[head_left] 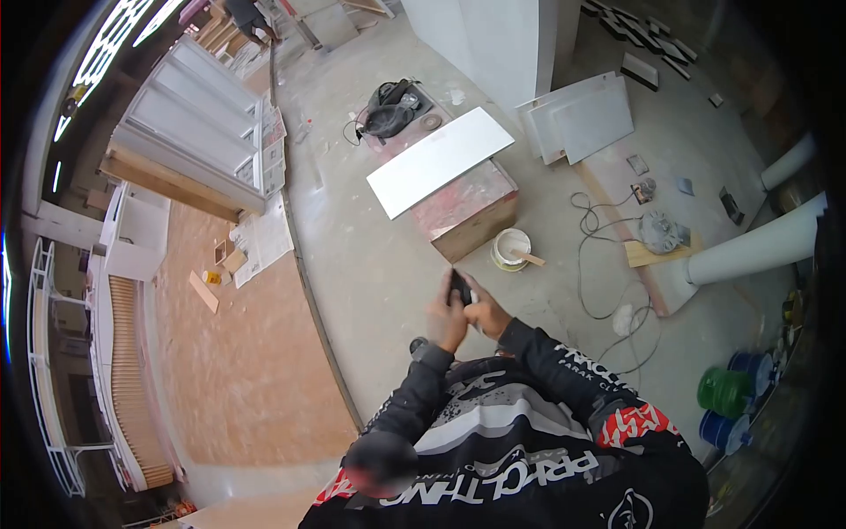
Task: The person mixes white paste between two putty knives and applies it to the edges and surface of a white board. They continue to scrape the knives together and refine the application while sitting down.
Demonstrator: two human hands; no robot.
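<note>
While you stand on the concrete floor [370, 264] with both hands raised in front of your chest, the main risk is dropping the small dark object [458, 286]: it sits between the two hands, high off hard concrete, and any slip of grip would send it straight down. Left hand [447, 319] is curled around the object's lower part from the left, fingers closed against it; right hand [485, 313] is touching it from the right, fingers bent in, but whether that hand really pinches it or just steadies it you can't tell at this size. What the object is, also unclear, too small and dark. Second risk is underfoot: a loose cable [604, 264] runs across the floor just to your right, near a power tool [663, 231] on a wooden board [648, 256], so a step that way with eyes on the hands could snag it. Ahead of the hands, close, a white bucket [509, 247] with a stick in it stands beside a reddish block [467, 212] carrying a white panel [439, 160], which overhangs the block on its left end; a bump could tip it. More white panels [582, 119] lean well apart, farther back.
</note>
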